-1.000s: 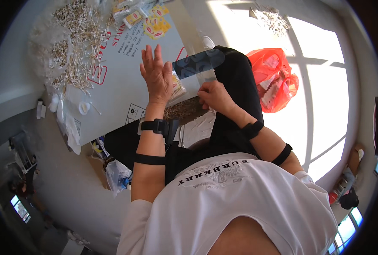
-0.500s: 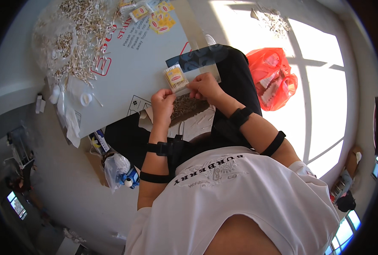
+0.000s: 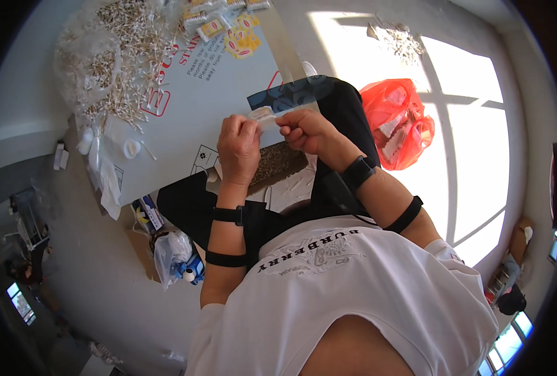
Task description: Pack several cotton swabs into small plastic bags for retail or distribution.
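Note:
A small clear plastic packet of cotton swabs (image 3: 263,115) is held up between my two hands, over the near edge of the grey-blue table board. My left hand (image 3: 238,149) has its fingers closed on the packet's left side. My right hand (image 3: 306,130) pinches the right side of its film between thumb and forefinger, the other fingers curled in. The packet is tilted, so its end shows more than its label. Just below my hands, an open cardboard box (image 3: 281,164) with many swabs in it sits by my lap.
Loose cotton swabs (image 3: 125,44) and clear bags heap at the board's far left. Filled packets (image 3: 211,28) and yellow label cards (image 3: 241,44) lie at the back. A dark blue strip (image 3: 284,96) lies beyond my hands. On the floor at right stands a red plastic bag (image 3: 394,125).
The packet has been tipped from label-up to nearly end-on. My left hand has moved up along it and turned, while my right hand still pinches its right side.

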`<action>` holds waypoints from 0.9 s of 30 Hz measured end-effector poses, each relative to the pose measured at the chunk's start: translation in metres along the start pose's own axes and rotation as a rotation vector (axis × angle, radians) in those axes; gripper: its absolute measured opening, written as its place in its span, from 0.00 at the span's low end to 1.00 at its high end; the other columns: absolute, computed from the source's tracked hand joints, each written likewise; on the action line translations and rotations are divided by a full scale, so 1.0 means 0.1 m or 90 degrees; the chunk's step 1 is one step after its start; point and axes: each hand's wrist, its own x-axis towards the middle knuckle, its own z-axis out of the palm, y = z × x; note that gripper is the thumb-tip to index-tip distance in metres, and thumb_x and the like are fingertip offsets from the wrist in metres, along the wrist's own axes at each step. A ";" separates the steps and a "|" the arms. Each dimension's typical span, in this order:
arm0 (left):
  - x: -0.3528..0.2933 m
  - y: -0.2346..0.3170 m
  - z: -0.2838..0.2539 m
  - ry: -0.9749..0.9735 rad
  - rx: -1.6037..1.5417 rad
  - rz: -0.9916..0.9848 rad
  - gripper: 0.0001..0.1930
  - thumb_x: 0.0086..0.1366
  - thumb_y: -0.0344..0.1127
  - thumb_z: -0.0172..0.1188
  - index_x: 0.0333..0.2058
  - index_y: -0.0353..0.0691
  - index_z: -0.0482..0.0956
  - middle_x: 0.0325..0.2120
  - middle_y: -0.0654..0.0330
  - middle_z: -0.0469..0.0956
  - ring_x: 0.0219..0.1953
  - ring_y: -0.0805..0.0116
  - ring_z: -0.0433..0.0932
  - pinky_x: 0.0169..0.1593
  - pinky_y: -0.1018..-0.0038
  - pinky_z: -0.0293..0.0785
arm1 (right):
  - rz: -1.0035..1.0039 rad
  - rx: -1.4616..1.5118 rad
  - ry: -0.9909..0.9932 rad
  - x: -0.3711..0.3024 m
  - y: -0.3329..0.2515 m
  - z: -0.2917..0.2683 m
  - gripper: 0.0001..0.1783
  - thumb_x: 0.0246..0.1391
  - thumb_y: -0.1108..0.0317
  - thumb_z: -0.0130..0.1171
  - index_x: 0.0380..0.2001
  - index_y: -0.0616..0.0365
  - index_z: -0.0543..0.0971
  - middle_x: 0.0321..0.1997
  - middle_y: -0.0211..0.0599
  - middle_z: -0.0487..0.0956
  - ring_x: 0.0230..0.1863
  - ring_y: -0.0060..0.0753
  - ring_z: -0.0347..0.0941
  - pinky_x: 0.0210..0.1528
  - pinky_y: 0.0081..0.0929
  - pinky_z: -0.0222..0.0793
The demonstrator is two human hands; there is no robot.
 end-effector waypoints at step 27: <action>0.44 -0.26 0.11 -0.023 0.041 0.100 0.08 0.45 0.19 0.59 0.22 0.37 0.70 0.24 0.57 0.70 0.31 0.56 0.72 0.34 0.62 0.72 | -1.010 -1.032 0.085 0.16 -0.20 0.19 0.05 0.46 0.77 0.55 0.28 0.58 0.71 0.34 0.41 0.71 0.39 0.50 0.71 0.41 0.40 0.71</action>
